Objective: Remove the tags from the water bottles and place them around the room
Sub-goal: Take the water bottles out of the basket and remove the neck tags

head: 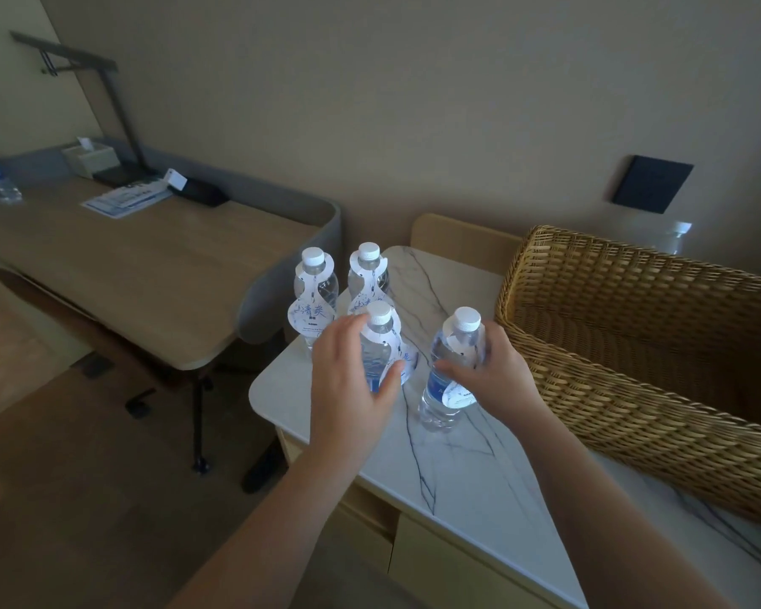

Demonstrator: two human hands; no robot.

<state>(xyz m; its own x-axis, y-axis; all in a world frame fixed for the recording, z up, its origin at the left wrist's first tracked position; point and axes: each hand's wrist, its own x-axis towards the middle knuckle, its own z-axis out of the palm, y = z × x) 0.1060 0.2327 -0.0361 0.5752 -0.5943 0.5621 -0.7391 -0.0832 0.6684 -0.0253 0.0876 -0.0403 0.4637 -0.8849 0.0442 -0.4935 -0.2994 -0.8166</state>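
The left hand [352, 380] is curling loosely around one tagged bottle [376, 345]; the right hand [490, 371] is wrapping another bottle [451, 367] on the table [466, 468].

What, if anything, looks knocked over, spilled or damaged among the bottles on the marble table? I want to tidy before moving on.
Nothing stands out. All four tagged bottles stand upright and capped on the marble table, no water spilled. The left hand wraps the near-left bottle, the right hand the near-right bottle.
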